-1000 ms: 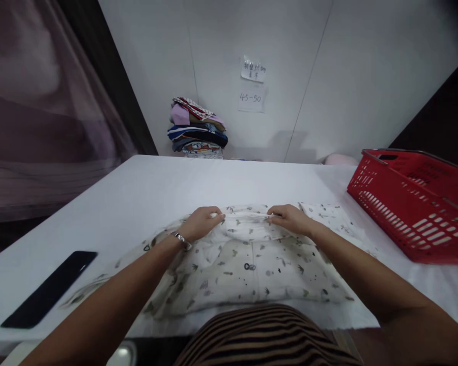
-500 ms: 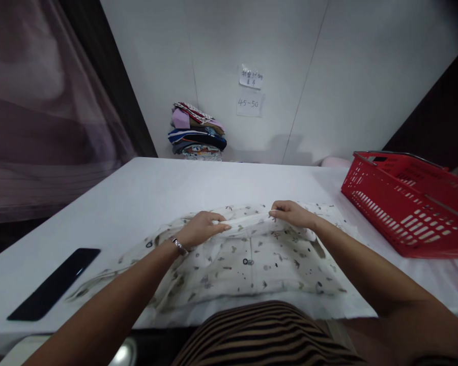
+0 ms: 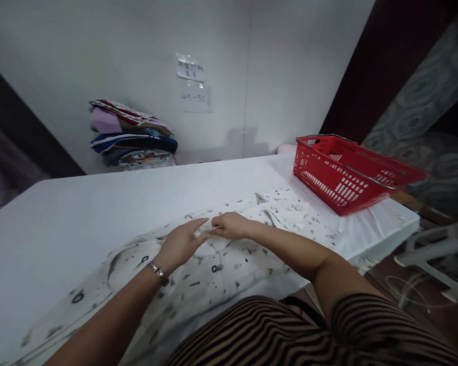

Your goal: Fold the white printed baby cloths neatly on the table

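Note:
A white garment with small dark prints [image 3: 229, 264] lies spread on the white table [image 3: 99, 203] in front of me. My left hand [image 3: 181, 244], with a bracelet at the wrist, rests on the garment near its collar, fingers stretched forward. My right hand [image 3: 231, 226] sits right beside it, fingers curled and pinching the cloth at the collar. The two hands touch at the fingertips.
A red plastic basket [image 3: 343, 173] stands at the table's right end. A stack of folded clothes [image 3: 132, 134] lies against the back wall under two paper notes [image 3: 193, 84]. A white plastic chair [image 3: 435, 254] is on the floor at the right.
My hands have come together at the middle of the collar. The view has swung to the right, so the black phone at the left is out of sight.

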Demonstrator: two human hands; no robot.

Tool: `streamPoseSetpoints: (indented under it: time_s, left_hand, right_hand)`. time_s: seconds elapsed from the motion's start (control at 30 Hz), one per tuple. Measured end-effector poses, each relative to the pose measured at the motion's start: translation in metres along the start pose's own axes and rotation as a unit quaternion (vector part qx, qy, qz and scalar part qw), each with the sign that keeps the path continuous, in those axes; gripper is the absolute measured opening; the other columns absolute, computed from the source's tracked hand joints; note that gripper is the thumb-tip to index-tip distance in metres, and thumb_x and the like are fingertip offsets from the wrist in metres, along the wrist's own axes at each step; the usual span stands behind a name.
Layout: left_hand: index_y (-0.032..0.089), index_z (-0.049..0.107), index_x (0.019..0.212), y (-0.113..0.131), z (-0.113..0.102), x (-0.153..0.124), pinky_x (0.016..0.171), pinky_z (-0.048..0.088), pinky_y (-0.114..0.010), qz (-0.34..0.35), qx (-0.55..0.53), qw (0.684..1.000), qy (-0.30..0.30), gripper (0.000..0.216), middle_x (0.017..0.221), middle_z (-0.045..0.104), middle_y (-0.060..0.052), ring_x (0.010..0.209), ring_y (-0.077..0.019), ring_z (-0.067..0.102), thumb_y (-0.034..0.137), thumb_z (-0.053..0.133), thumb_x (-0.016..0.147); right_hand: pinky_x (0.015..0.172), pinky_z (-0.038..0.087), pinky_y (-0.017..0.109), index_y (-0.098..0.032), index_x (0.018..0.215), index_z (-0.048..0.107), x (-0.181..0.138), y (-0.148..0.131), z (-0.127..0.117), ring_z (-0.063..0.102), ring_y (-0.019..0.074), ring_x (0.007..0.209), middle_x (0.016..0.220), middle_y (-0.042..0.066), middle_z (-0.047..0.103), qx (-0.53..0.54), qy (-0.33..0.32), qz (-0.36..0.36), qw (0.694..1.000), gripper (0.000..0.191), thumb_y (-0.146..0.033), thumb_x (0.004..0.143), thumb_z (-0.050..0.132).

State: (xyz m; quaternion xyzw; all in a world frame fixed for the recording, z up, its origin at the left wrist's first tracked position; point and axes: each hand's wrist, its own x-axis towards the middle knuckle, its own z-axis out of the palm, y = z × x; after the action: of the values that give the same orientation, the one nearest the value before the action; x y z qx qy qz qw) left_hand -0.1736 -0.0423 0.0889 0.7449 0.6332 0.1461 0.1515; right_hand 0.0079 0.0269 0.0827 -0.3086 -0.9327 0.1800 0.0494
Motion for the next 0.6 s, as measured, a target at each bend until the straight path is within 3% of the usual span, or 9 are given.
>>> streamPoseSetpoints:
  time_s: [0.13,0.3,0.4,0.5,0.6]
  left_hand:
    - [0.029,0.052,0.121,0.018,0.014,0.012,0.074,0.044,-0.028,0.037,-0.092,0.994,-0.035,0.046,0.111,0.064,-0.001,0.082,-0.0190,0.062,0.042,0.049,0.077]
    - [0.025,0.063,0.102,0.021,0.025,0.025,0.068,0.043,-0.027,0.013,-0.098,0.993,-0.057,0.037,0.087,0.069,0.000,0.072,-0.0182,0.061,0.046,0.046,0.076]
    - [0.024,0.067,0.089,0.023,0.025,0.026,0.064,0.042,-0.026,-0.004,-0.087,0.995,-0.041,0.037,0.078,0.068,0.000,0.068,-0.0180,0.060,0.050,0.044,0.075]
    - [0.023,0.067,0.083,0.023,0.021,0.025,0.061,0.042,-0.026,-0.027,-0.086,0.996,-0.021,0.041,0.075,0.067,0.000,0.067,-0.0182,0.059,0.056,0.044,0.074]
    - [0.023,0.066,0.083,0.020,0.020,0.024,0.057,0.040,-0.026,-0.054,-0.080,0.995,-0.017,0.044,0.070,0.066,0.001,0.062,-0.0177,0.058,0.059,0.044,0.073]
  right_hand:
    - [0.059,0.035,0.024,-0.020,0.102,0.058,-0.001,0.006,0.002,0.057,0.0182,0.079,0.094,0.005,0.065,0.041,0.018,0.006,0.999,0.022,-0.033,0.086,0.051]
    - [0.062,0.038,0.022,-0.020,0.091,0.060,-0.016,0.020,0.005,0.057,0.0152,0.077,0.085,0.002,0.065,0.132,0.053,0.019,0.990,0.019,-0.035,0.086,0.051]
    - [0.066,0.041,0.023,-0.022,0.108,0.055,-0.028,0.028,0.009,0.058,0.0157,0.080,0.091,0.002,0.064,0.157,0.078,0.022,0.984,0.032,-0.044,0.085,0.051]
    - [0.078,0.042,0.027,-0.023,0.129,0.040,-0.043,0.041,0.015,0.057,0.0191,0.095,0.111,0.007,0.060,0.127,0.105,0.013,0.986,0.053,-0.045,0.082,0.055]
    - [0.092,0.037,0.035,-0.023,0.133,0.035,-0.068,0.060,0.022,0.048,0.0225,0.113,0.126,0.010,0.052,0.067,0.157,-0.012,0.985,0.057,-0.040,0.083,0.056]
